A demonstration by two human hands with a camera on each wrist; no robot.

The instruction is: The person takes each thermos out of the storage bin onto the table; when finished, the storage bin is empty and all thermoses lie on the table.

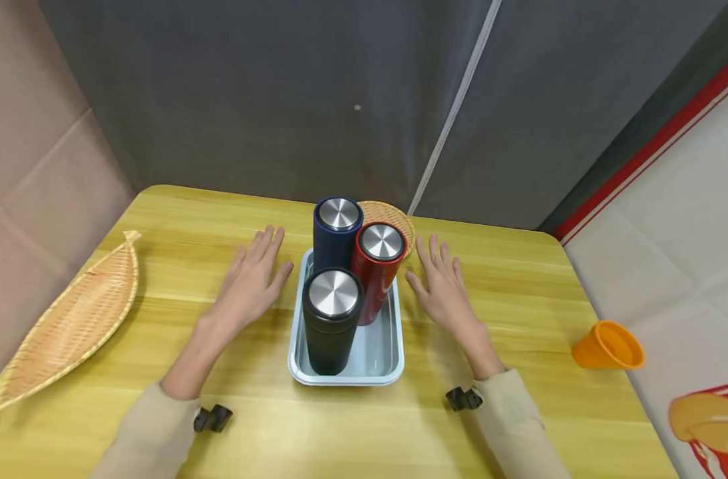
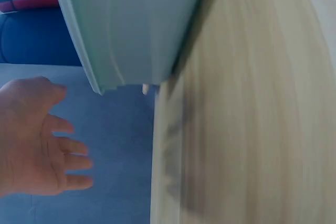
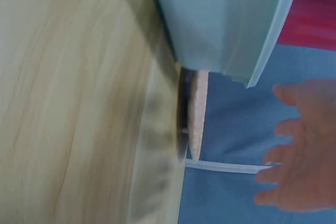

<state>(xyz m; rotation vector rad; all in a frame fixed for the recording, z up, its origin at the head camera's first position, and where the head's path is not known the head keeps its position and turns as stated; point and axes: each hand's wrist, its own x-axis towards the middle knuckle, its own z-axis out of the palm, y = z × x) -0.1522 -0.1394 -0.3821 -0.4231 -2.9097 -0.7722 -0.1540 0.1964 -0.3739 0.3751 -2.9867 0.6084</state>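
A pale blue-grey tray point(image 1: 376, 356) stands mid-table with three steel-lidded tumblers upright in it. The black tumbler point(image 1: 331, 332) is in front, the red tumbler point(image 1: 376, 276) to the right, the navy tumbler point(image 1: 331, 246) behind. To the tray's left my left hand point(image 1: 250, 283) is held above the table, fingers straight and apart from the tray. On the other side, my right hand point(image 1: 444, 289) has its fingers spread and holds nothing. Both wrist views show the tray's side wall point(image 2: 136, 24) beyond a bare palm; the red tumbler point(image 3: 310, 19) rises over its rim in the right one.
A round woven basket point(image 1: 390, 216) sits behind the tumblers, partly hidden by them. At the far left lies a leaf-shaped woven basket point(image 1: 79, 316). An orange cup point(image 1: 606, 346) stands near the right edge. A grey curtain point(image 1: 268, 100) hangs behind the wooden table point(image 1: 520, 306).
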